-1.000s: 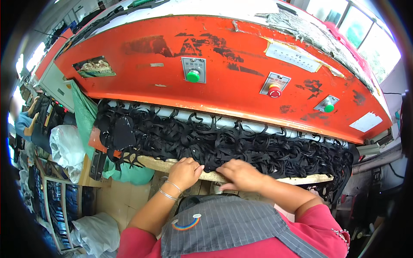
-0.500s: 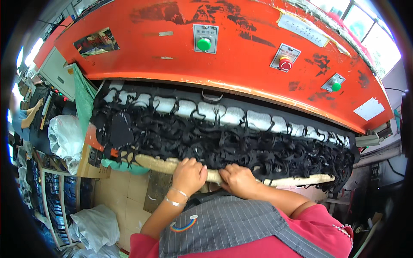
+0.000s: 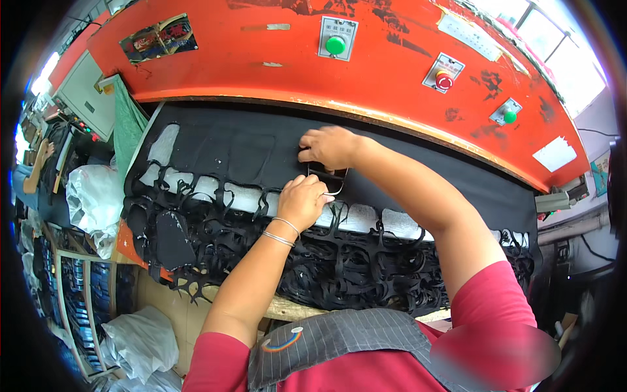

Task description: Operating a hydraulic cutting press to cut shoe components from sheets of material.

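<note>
Both hands are at a curved metal cutting die (image 3: pixel 340 186) on a flat black sheet (image 3: pixel 235 147). My left hand (image 3: pixel 302 201) is closed at the die's near edge, thumb and fingertips against it. At its far side, my right hand (image 3: pixel 328 147) has its fingers curled down over the die; part of the die is hidden beneath them. Faint shape outlines show in the sheet to the left of the hands. A tangled web of black cut-out scrap (image 3: pixel 366 261) lies along the near edge, with pale surface showing through its holes.
An orange machine beam (image 3: pixel 248 59) spans the far side, with a green button (image 3: pixel 335 45), a red button (image 3: pixel 444 80) and a second green button (image 3: pixel 509 116). A loose black piece (image 3: pixel 174 240) lies on the scrap at left. Plastic bags (image 3: pixel 140 340) stand at lower left.
Both hands have left the pale near edge and reached forward to the die. The black sheet has shifted toward me, so more uncut material shows and the scrap hangs nearer.
</note>
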A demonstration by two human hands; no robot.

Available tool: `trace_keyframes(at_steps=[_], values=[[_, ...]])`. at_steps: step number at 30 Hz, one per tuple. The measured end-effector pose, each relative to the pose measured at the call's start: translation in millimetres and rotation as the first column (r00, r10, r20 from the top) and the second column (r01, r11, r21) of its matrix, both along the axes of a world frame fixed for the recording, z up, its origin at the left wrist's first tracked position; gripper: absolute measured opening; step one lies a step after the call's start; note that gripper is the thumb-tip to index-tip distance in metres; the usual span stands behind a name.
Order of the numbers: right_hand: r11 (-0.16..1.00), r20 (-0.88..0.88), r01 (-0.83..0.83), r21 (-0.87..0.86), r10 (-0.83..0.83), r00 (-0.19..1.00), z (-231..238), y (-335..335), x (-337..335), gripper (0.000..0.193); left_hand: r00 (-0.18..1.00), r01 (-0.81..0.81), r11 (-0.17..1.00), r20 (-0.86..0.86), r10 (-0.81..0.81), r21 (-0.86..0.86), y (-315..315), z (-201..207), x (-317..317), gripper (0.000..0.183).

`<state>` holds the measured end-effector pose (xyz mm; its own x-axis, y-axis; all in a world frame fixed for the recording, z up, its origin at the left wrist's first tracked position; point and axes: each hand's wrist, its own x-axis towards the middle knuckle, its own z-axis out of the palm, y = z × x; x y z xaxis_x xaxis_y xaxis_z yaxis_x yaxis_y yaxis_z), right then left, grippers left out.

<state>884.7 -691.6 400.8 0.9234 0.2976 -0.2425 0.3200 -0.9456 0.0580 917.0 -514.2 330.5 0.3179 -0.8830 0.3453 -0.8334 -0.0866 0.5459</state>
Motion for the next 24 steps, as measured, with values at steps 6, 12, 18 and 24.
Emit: trace_keyframes(at_steps=[6,12,18,24], values=[[0.979,0.127,0.008,0.204,-0.035,0.991,-18.3,-37.1,17.1,0.020,0.991,-0.021,0.958,-0.130,-0.017,-0.286,-33.6,18.9,6.2,0.026],[0.827,0.414,0.539,0.158,-0.551,0.725,14.3,-66.8,-58.3,0.023,0.989,-0.047,0.990,-0.147,0.027,-0.134,-18.5,-24.5,-12.7,0.062],[0.349,-0.077,0.876,0.332,-0.916,0.394,-41.4,-37.2,-152.4,0.038,0.996,0.024,1.000,0.081,-0.023,-0.012,-12.0,-22.9,-33.0,0.035],[0.409,0.136,0.544,0.733,-0.871,0.472,-63.5,2.5,-186.4,0.077,0.998,0.027,1.000,0.059,-0.027,-0.004,-10.9,-18.8,-29.0,0.033]])
